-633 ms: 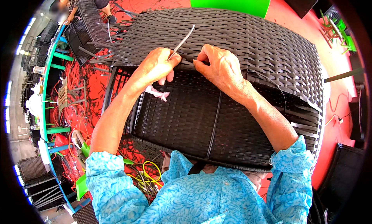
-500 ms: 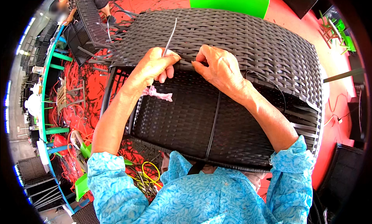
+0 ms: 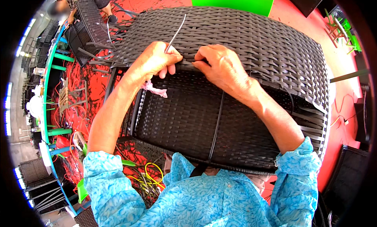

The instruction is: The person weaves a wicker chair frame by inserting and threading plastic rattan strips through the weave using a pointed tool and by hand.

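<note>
Just strip (image 3: 175,32) in left hand (image 3: 155,62)

The black woven frame (image 3: 243,50) fills the centre of the frame, leaving little room around both hands at its upper rim. In the upper left, loose strand ends (image 3: 100,50) jut out beside the left hand (image 3: 155,60). Lower left, the red floor (image 3: 80,105) is cluttered with offcuts and yellow cord (image 3: 153,174). Open floor shows only along the right edge, past the weave.
</note>
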